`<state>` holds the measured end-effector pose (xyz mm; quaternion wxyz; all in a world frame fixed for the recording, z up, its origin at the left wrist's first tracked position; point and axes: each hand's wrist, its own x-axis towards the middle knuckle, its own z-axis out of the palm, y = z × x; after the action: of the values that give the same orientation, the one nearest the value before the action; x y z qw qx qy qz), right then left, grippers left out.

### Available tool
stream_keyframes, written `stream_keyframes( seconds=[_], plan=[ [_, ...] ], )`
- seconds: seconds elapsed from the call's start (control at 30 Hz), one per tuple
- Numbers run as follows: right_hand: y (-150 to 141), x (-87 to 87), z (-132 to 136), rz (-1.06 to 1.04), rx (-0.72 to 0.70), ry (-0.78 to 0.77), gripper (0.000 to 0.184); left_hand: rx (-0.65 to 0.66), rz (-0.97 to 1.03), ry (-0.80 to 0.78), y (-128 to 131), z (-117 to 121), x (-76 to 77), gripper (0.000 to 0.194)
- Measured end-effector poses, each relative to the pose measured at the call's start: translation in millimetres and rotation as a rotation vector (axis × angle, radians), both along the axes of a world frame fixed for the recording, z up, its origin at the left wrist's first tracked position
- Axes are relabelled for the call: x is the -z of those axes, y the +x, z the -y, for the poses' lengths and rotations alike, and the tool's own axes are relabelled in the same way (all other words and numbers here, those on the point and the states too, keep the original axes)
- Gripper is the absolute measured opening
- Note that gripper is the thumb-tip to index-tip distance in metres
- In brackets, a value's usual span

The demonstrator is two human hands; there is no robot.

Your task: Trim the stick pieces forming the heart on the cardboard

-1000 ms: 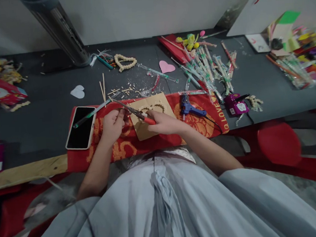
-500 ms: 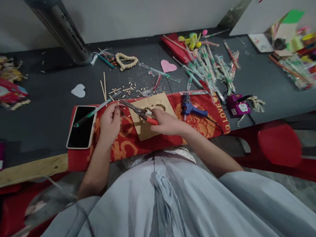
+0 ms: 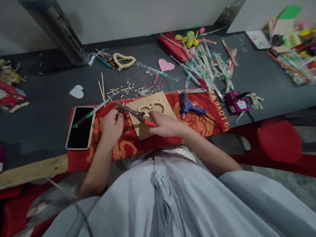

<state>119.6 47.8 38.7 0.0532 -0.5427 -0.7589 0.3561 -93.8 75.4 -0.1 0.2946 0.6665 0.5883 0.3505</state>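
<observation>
My right hand point(image 3: 164, 124) is closed around the red handles of a pair of pliers point(image 3: 136, 113), whose jaws point left. The jaw tips meet the fingertips of my left hand point(image 3: 112, 126), which pinches a thin wooden stick, mostly hidden by the fingers. Under the pliers, a square of brown cardboard point(image 3: 145, 131) lies on a red patterned towel point(image 3: 127, 146). Short stick pieces form a curved, heart-like outline point(image 3: 159, 105) on the cardboard, partly covered by my right hand. Beside my left hand is a phone point(image 3: 79, 133) with a green-and-clear wrapper across it.
A blue glue gun point(image 3: 191, 107) rests on the towel's right side. Cut stick bits point(image 3: 127, 88) litter the dark table point(image 3: 51, 116) behind. A stick-bit heart point(image 3: 124, 61), pink paper heart point(image 3: 166, 64), wrapped sticks point(image 3: 208, 63) and a purple box point(image 3: 236, 103) lie farther out.
The pliers' jaws have dropped slightly and come in against my left fingertips. The upright stick end that showed there is now hardly visible. The view has shifted a little.
</observation>
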Motion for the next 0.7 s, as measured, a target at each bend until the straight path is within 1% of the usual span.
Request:
stream_keyframes(
  seconds=[0.1,0.37,0.5,0.7],
  plan=[
    [0.2,-1.1,0.2,0.002,-0.004,-0.004,0.023,0.007,0.013,-0.011,0.8,0.1,-0.7,0.016],
    [0.1,-3.8,1.5,-0.004,0.002,-0.042,0.022,0.001,0.0,-0.017,3.4,3.2,-9.7,0.018],
    [0.9,-5.0,1.4,0.009,-0.004,-0.048,0.023,0.008,0.023,-0.016,3.1,3.5,-9.2,0.017],
    [2.3,-4.3,1.7,0.014,-0.014,-0.034,0.023,0.021,0.077,-0.068,2.4,3.3,-5.8,0.016]
  ],
)
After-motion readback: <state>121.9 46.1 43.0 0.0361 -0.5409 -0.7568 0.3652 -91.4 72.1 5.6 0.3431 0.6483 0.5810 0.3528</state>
